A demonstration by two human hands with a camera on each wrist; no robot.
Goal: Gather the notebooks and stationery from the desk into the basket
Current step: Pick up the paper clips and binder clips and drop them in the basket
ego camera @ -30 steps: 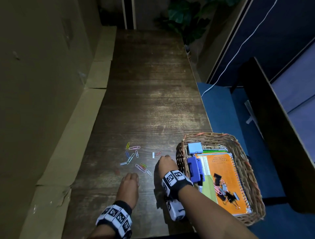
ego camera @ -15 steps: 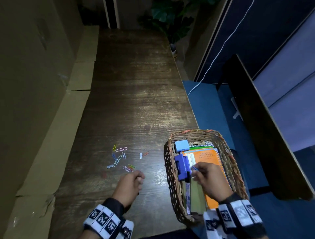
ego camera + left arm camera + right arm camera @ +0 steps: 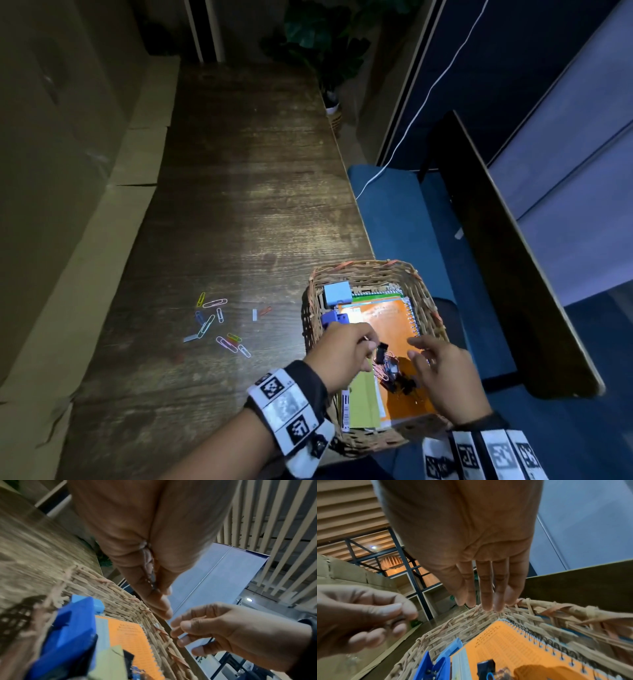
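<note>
The wicker basket stands at the desk's right edge. In it lie an orange spiral notebook, a green notebook, a blue stapler, a light blue box and black binder clips. My left hand hovers over the basket with thumb and fingers pinched on a small paper clip, mostly hidden. My right hand hangs over the notebook, fingers straight and holding nothing. Several coloured paper clips lie loose on the desk left of the basket.
The long wooden desk runs away from me, with a cardboard wall along its left side. A blue seat, a white cable and a dark board are to the right. A potted plant stands at the far end.
My left hand has left the desk beside the loose clips and come over the basket, fingers pinched. My right hand has risen off the notebook and its fingers have straightened.
</note>
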